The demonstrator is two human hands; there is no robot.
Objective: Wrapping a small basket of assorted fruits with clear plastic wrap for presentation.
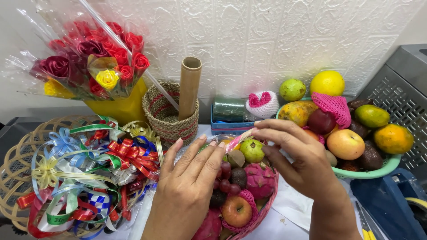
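A pink fruit basket (pixel 263 210) sits in front of me, filled with an apple (pixel 236 211), a dragon fruit (pixel 259 180), dark grapes (pixel 227 178) and a green fruit (pixel 252 150). My left hand (pixel 189 186) lies flat on the basket's left side, fingers spread over clear wrapping film. My right hand (pixel 296 155) hovers over the right side, its fingertips pinching the edge of the clear film (pixel 231 141) near the green fruit.
A wicker tray (pixel 18 169) of coloured ribbon bows (pixel 84 178) lies at the left. Wrapped roses (pixel 93 62) stand in a yellow holder behind it. A woven basket (pixel 169 115) holds a cardboard tube (pixel 189 86). A green bowl (pixel 369 173) of fruit sits at the right.
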